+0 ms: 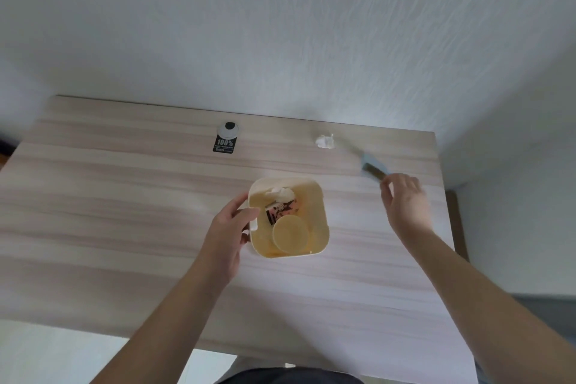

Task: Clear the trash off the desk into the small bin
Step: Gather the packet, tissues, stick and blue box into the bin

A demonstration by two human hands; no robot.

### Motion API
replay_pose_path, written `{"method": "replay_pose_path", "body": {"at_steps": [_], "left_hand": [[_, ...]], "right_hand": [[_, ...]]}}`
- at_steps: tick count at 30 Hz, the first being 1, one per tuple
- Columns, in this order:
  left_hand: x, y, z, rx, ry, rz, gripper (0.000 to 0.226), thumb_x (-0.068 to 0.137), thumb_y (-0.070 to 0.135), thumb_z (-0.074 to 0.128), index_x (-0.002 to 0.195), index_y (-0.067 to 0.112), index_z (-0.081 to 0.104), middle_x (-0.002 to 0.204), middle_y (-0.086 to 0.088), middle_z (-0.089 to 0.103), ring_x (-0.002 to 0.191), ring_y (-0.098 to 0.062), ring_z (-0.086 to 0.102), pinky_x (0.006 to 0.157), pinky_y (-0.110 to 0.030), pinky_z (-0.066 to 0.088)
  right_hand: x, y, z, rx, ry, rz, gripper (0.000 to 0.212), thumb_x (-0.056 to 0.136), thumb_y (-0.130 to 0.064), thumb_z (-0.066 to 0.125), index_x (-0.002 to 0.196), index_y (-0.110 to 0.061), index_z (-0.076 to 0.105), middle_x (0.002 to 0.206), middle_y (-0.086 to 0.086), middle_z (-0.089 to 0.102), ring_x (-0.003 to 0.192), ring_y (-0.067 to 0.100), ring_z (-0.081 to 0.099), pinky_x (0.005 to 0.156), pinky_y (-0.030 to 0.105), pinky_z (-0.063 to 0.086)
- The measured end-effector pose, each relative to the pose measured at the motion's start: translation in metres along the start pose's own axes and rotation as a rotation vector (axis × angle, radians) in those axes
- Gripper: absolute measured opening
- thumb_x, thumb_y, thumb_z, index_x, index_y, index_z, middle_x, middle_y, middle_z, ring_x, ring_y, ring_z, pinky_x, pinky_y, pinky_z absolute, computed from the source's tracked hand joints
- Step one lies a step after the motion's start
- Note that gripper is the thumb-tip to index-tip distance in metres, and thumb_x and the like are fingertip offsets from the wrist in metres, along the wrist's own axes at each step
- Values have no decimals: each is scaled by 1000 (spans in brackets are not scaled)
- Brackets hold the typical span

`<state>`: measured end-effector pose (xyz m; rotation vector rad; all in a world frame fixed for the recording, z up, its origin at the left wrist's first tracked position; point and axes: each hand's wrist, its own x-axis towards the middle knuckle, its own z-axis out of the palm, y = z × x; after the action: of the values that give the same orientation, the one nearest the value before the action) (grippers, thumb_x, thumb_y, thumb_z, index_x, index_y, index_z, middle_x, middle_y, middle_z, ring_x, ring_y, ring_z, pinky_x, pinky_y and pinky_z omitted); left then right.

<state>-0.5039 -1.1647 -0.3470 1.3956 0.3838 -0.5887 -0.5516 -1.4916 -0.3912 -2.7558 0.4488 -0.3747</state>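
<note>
The small bin, a pale yellow square tub, stands near the middle of the desk. It already contains a white crumpled wad, a dark printed wrapper and a round yellow disc.

Left hand: curled around the bin's left wall and handle, thumb over the rim, steadying it.

Right hand: extended toward the desk's right edge. The fingertips are closing on, or just touching, the near end of a light-blue flat packet. Motion blur prevents confirming whether the packet is actually pinched; the grip state cannot be determined.

Remaining trash on the desk:
- a crumpled white tissue near the back edge, toward the right corner;
- a black label printed "100%" with a white round cap touching its far end, near the back edge at centre.

Probable step: pick up the blue packet and carry it to the bin.

Risks:
- The packet lies flat and close to the right edge; a shallow pinch may push it off the desk instead of lifting it.
- A loose hold may drop it short of the bin.
- Pulling on the bin handle may tip the light bin and spill its contents.
</note>
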Motion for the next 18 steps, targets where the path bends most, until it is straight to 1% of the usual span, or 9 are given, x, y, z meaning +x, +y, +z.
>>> {"method": "replay_pose_path", "body": {"at_steps": [2,4,6,8,10,12,14,15,18], "left_hand": [[-2,-2,1,-12,-5,5,46,80,15,64,125,23,69,99,-13,53,90,-27,47,71,-37,42],[-6,-3,2,-26,-18,11,45,82,12,63,126,22,68,100,-13,53,89,-27,46,69,-36,41],[-10,-3,3,-33,-27,7,48,80,12,65,127,22,67,101,-12,54,87,-26,47,68,-35,40],[-15,-3,3,-39,-33,-4,56,72,17,66,127,22,67,102,-13,54,87,-25,49,68,-34,41],[-19,-3,1,-42,-35,-6,59,69,20,66,127,22,67,103,-13,55,86,-25,50,68,-34,41],[-22,-3,-2,-36,-49,-4,59,69,21,66,128,23,66,103,-14,57,83,-23,53,67,-33,43],[-24,-3,-3,-23,-58,-3,58,71,22,66,129,23,66,105,-15,62,82,-22,57,65,-31,46],[-24,-3,-4,-17,-59,-3,57,71,22,66,128,23,67,106,-14,64,83,-22,59,63,-30,47],[-25,-3,-7,-8,-64,-10,51,74,26,65,124,23,70,108,-10,73,84,-21,63,62,-29,49]], "right_hand": [[0,-16,-26,148,57,31,9,94,-14,56,99,-8,60,105,10,68,96,30,59,76,35,46],[-2,-33,-56,336,102,144,5,97,-21,54,99,-18,56,112,-1,66,93,20,61,73,23,48],[-8,-47,-87,445,184,191,4,96,-29,54,95,-31,50,102,-9,66,82,8,61,64,2,42],[-17,-61,-120,494,268,185,7,94,-40,52,90,-40,47,92,-15,65,72,-2,60,60,-3,39],[-23,-75,-146,567,316,162,6,91,-51,48,89,-45,46,89,-23,67,72,-3,66,59,3,44],[-26,-91,-165,680,331,124,8,92,-57,47,91,-49,47,96,-28,69,71,0,70,59,17,52],[-29,-105,-177,828,298,77,12,90,-58,51,91,-46,50,102,-25,69,73,4,72,63,30,58],[-31,-112,-179,877,263,49,14,89,-58,53,91,-44,52,103,-23,70,77,6,72,66,31,60],[-38,-128,-174,961,137,-13,20,87,-57,56,89,-37,53,106,-17,72,90,10,72,73,25,59]]}}
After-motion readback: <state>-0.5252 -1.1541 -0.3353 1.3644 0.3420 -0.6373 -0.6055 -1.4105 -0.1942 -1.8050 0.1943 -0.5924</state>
